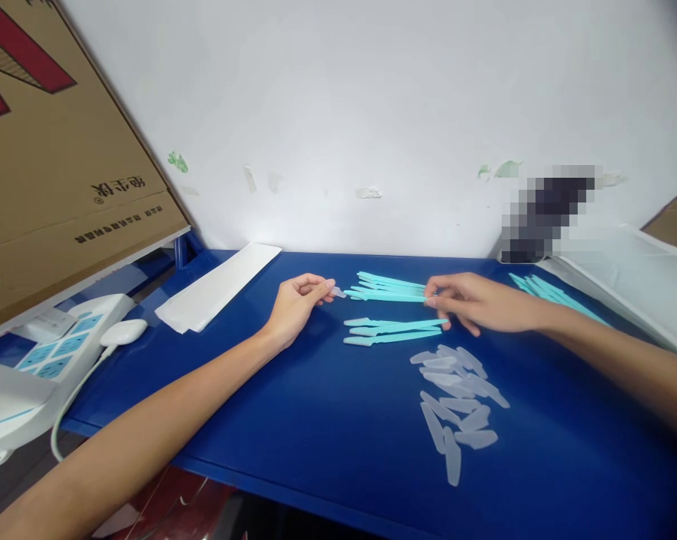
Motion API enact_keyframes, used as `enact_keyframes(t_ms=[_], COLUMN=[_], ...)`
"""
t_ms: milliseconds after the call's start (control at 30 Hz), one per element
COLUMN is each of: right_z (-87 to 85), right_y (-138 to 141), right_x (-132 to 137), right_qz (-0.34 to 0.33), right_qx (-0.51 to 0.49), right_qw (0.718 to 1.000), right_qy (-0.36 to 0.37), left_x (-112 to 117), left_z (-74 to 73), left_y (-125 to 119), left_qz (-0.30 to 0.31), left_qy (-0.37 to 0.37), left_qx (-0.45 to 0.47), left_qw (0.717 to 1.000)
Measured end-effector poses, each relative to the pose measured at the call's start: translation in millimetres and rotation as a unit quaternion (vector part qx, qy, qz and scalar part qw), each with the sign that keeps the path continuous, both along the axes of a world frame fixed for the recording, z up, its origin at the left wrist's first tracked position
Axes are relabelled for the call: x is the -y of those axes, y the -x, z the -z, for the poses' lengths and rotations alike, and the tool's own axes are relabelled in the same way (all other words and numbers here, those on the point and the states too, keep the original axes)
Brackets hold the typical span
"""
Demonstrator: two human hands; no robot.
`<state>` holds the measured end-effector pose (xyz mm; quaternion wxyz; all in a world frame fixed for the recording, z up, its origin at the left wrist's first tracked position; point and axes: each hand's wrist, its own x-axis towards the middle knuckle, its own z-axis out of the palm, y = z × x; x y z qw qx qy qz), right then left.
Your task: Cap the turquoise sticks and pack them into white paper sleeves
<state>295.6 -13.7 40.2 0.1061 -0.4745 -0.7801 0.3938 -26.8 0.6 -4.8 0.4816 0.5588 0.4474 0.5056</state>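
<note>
While the left hand [293, 306] is pinching a small translucent cover [338, 292] between thumb and fingers, the right hand [467, 298] is gripping a teal stick [389, 298] by its right end, thumb and forefinger pressing together on it. That stick's head is pointing left, right by the cover; whether the two are touching, I cannot tell. More teal sticks [389, 282] are lying bunched just behind it, and three pale-headed sticks [392, 328] are resting in front. Nearer the person, loose translucent covers [454, 386] are lying scattered on the blue tabletop [316, 435].

Past the right hand, another teal bundle [558, 295] is lying beside a translucent bin [642, 277]. White sheets [220, 289] are stretching along the left, and beyond them a white power strip [73, 337] and a corded white plug [123, 331] are crowding that side. A cardboard box [62, 172] is leaning above, showing upside-down characters too unclear to read and a small ® mark.

The tabletop's back edge is meeting a white wall [344, 112]; its front edge is passing under the left forearm. Bare blue surface is showing between that forearm and the loose covers.
</note>
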Motion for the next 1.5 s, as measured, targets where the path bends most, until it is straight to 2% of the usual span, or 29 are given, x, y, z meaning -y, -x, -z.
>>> enact_keyframes(t_ms=[567, 733, 833, 933, 1100, 1333, 1400, 1500], right_z=[3.7, 4.5, 3.2, 3.9, 7.1, -3.0, -5.6, -8.2], right_y=[-0.7, 1.0, 6.9, 12.4, 12.3, 10.6, 8.9, 4.2], right_x=[-2.6, -2.3, 1.0, 3.8, 3.5, 7.0, 6.8, 4.8], right_qz=[-0.013, -0.01, -0.005, -0.026, -0.05, -0.069, -0.064, -0.05], right_qx=[0.003, 0.013, 0.009, 0.001, 0.036, 0.11, 0.127, 0.13], right_qw=[1.0, 1.0, 1.0, 0.998, 0.993, 0.978, 0.973, 0.969], right_qy=[0.018, 0.014, -0.013, -0.052, -0.104, -0.162, -0.183, -0.203], left_x=[-0.7, -1.2, 2.0, 6.5, 8.8, 12.9, 14.5, 14.2], left_z=[0.0, 0.6, -1.5, -4.4, -7.1, -11.6, -13.2, -12.8], left_y=[0.0, 0.8, 0.1, -1.8, -4.4, -5.1, -5.2, -4.9], left_qz=[-0.005, 0.013, 0.042, 0.073, 0.091, 0.152, 0.158, 0.139], left_qy=[0.012, 0.006, -0.006, -0.015, -0.033, -0.093, -0.105, -0.101], left_qx=[0.02, 0.007, -0.026, -0.058, -0.107, -0.213, -0.232, -0.227], left_qw=[1.0, 1.0, 0.999, 0.996, 0.989, 0.961, 0.954, 0.958])
